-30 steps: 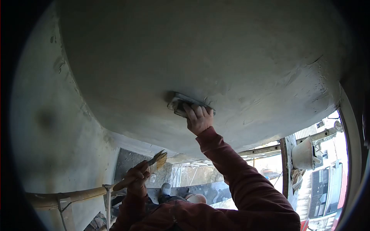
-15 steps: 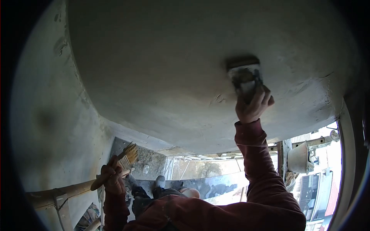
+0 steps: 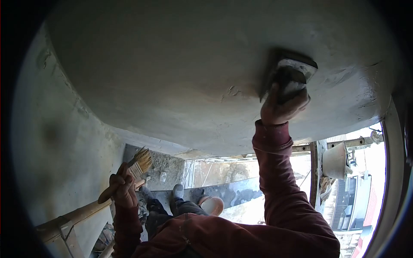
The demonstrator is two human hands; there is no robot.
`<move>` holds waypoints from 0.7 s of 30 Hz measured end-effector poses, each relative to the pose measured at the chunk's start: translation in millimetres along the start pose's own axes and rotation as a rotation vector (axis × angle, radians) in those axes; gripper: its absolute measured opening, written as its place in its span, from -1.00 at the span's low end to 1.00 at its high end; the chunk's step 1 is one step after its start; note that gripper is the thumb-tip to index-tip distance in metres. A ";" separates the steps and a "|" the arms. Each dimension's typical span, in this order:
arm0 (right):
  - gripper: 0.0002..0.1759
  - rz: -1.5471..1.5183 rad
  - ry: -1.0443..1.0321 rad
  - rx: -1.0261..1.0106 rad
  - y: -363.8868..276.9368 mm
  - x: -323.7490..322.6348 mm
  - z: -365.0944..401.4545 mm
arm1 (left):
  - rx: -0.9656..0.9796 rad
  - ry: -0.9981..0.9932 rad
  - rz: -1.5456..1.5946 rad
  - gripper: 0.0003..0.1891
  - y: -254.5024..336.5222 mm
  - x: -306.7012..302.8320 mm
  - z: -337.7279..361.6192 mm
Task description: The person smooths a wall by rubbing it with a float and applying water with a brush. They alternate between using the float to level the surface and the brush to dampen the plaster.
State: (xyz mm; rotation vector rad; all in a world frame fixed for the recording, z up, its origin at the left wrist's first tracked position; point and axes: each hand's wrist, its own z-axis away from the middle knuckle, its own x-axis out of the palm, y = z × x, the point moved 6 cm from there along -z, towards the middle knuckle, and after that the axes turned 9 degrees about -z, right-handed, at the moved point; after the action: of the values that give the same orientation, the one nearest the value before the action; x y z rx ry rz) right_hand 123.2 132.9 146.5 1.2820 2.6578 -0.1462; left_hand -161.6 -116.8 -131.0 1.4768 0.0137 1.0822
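My right hand (image 3: 284, 105) is closed on the grip of a plastering float (image 3: 299, 66). The float lies tilted against the broad grey plastered surface (image 3: 172, 77) in front of me; shadow hides where its lower edge meets the plaster. Lower left, my left hand (image 3: 124, 189) is wrapped around the wooden handle of a wide paintbrush (image 3: 140, 165). The brush's pale bristles point up and to the right, apart from the plaster. A small rough patch (image 3: 232, 92) marks the surface to the left of the float.
A plastered wall (image 3: 64, 142) rises on the left, with a bamboo pole (image 3: 77, 215) along its lower part. A white bucket (image 3: 334, 161) hangs by a post at the right opening. Near my feet stands a second bucket (image 3: 211, 205). Buildings show outside, far below.
The float has moved right and slightly up across the plaster and turned clockwise in my right hand. My left hand still grips the brush, and the whole view has shifted a little.
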 end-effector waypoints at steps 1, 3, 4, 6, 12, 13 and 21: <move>-0.37 0.019 -0.041 -0.134 -19.4 13.7 17.8 | -0.039 -0.004 -0.002 -0.73 -4.2 4.5 0.0; -0.55 0.039 -0.358 -0.317 -20.9 30.9 94.5 | -0.001 -0.048 0.001 -0.73 -15.5 15.1 -0.7; -0.56 0.022 -0.419 -0.379 -5.5 24.9 121.6 | 0.041 -0.076 0.020 -0.73 -17.0 18.9 -1.3; -0.52 0.084 -0.449 -0.285 28.2 -3.0 112.1 | 0.045 -0.078 0.037 -0.73 -10.7 11.4 3.3; -0.39 0.014 -0.169 -0.071 -1.9 8.2 55.3 | -0.014 -0.067 0.090 -0.72 -15.5 33.1 8.3; -0.49 -0.029 -0.243 -0.166 -7.7 18.5 78.7 | -0.020 -0.079 0.082 -0.72 -19.2 40.3 9.8; -0.51 0.146 -0.173 -0.238 36.0 -30.9 22.3 | -0.002 -0.063 -0.017 -0.72 -7.7 22.9 21.6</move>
State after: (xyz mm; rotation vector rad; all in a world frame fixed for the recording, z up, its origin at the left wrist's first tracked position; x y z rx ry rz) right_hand 173.0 127.9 130.9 1.3134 2.3463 0.0749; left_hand -131.3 -118.3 -119.6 1.5053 -0.0191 1.0210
